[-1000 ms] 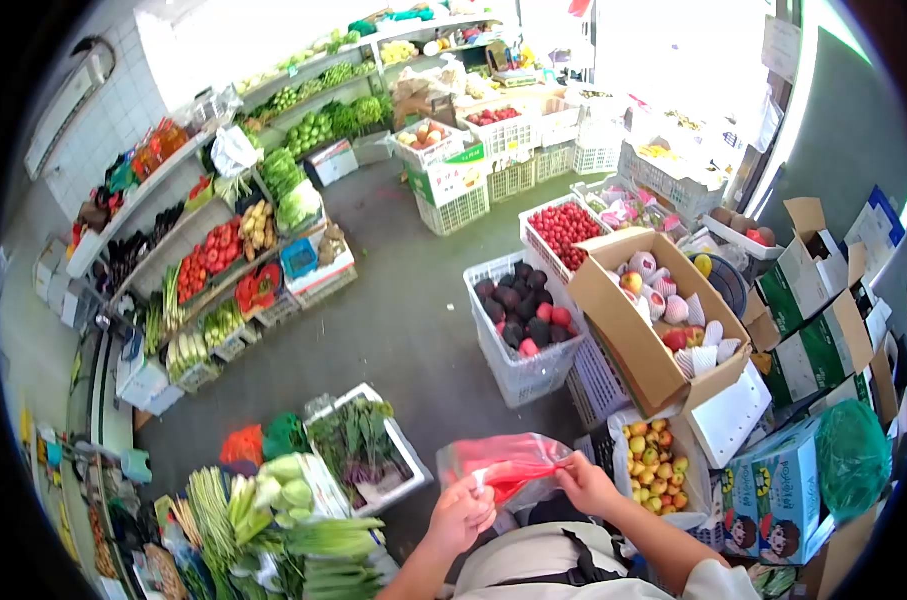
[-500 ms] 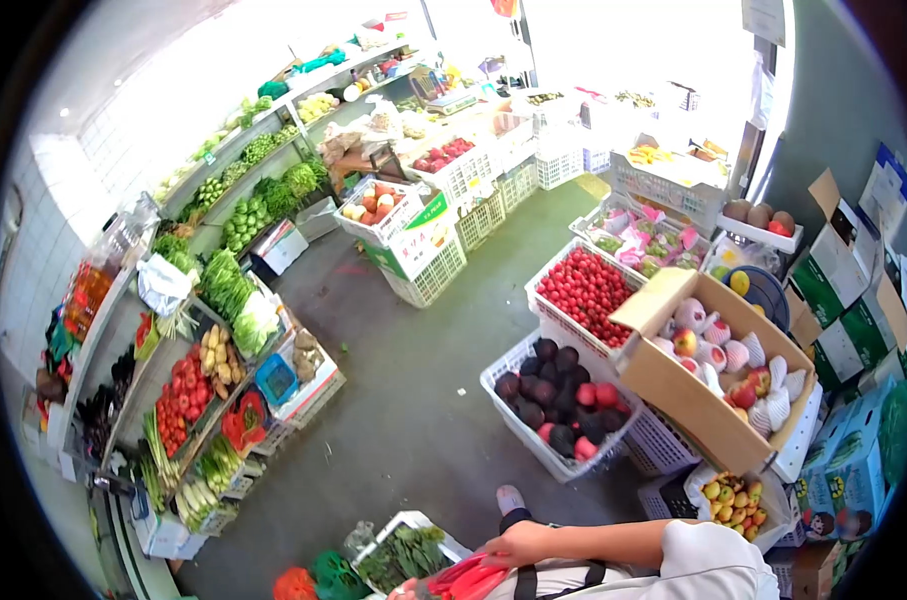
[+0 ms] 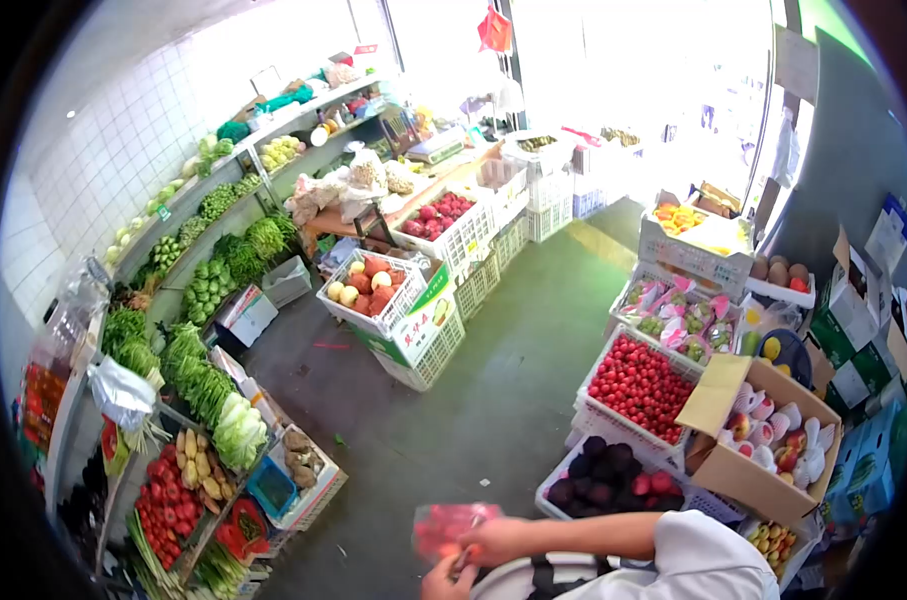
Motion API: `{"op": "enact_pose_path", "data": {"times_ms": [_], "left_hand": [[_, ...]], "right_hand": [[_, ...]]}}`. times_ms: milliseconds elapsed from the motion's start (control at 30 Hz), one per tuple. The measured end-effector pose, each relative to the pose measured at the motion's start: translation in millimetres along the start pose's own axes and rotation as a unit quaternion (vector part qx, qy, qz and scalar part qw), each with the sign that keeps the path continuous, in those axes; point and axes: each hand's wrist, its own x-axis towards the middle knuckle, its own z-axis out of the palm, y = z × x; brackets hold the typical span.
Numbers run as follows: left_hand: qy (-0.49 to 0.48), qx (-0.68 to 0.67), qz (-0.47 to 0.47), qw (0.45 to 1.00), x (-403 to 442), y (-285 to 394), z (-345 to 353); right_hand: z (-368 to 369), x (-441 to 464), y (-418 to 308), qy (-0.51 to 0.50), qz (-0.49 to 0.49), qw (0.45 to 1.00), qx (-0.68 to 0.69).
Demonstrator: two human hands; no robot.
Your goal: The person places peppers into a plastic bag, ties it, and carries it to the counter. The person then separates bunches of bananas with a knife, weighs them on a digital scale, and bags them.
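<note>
A: What are the hands doing?

B: I think they are busy with the red bag (image 3: 445,527). The right hand (image 3: 501,541) is closed on it, near its bottom edge.

A: And the left hand (image 3: 445,582)?

B: It is just below, with bent fingers close to the right hand. It is too blurry, so I can't tell if it pinches the bag.

A: Where is the bag?

B: Up in the air, over the gray floor (image 3: 393,445). It is to the left of the left corner of the crate of dark fruit (image 3: 545,491), and not touching it.

A: What is behind that crate?

B: A crate of little red fruit (image 3: 593,401). The brown box (image 3: 741,482) by its right edge has fruit in white nets (image 3: 763,432).

A: What does the bag need from the hands?

B: Soft fingers, I think. It looks thin, so a hard tug could rip it.
</note>
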Motion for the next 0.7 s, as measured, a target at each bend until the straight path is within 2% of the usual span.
{"op": "enact_pose_path", "data": {"times_ms": [33,133,200,233,300,367,433,467,567,600,633,667,700], "left_hand": [[-0.051,0.063,0.017,0.997,34.7,8.7,-11.3],[-0.111,0.027,0.051,0.992,125.3,46.4,-36.6],[-0.090,0.076,0.254,0.960,193.5,76.7,-54.0],[-0.134,0.033,0.110,0.984,216.6,114.6,-67.6],[-0.175,0.047,0.054,0.982,281.2,125.9,-81.5],[-0.211,0.060,0.040,0.975,347.4,119.4,-85.3],[-0.244,0.071,0.028,0.967,411.8,110.4,-80.0],[-0.262,0.141,0.011,0.955,442.2,101.3,-75.3],[-0.307,0.279,0.010,0.910,539.6,28.7,-62.2],[-0.303,0.320,-0.003,0.898,567.2,1.9,-62.2],[-0.297,0.316,-0.016,0.901,596.4,-56.1,-66.5],[-0.267,0.338,-0.055,0.901,610.1,-72.8,-72.8],[-0.277,0.390,-0.061,0.876,630.7,-101.1,-81.2]], "right_hand": [[-25.4,12.3,5.0,-0.001,0.032,0.999,-0.014],[-76.2,37.4,16.1,0.117,0.113,0.986,-0.031],[-115.1,52.4,27.9,0.185,0.200,0.961,-0.047],[-132.7,59.2,32.9,0.266,0.171,0.948,-0.039],[-155.5,65.5,58.4,0.322,0.228,0.917,-0.065],[-178.4,77.5,76.2,0.397,0.278,0.875,0.002],[-209.3,93.8,99.2,0.436,0.281,0.855,0.026],[-222.6,101.3,117.0,0.452,0.281,0.847,0.014],[-271.2,124.5,184.3,0.477,0.262,0.839,-0.004],[-292.7,133.8,203.1,0.472,0.278,0.837,0.013],[-317.6,141.2,218.4,0.464,0.293,0.836,0.029],[-332.7,147.6,248.3,0.470,0.296,0.830,-0.040],[-352.4,152.7,257.1,0.470,0.298,0.830,-0.039]]}}
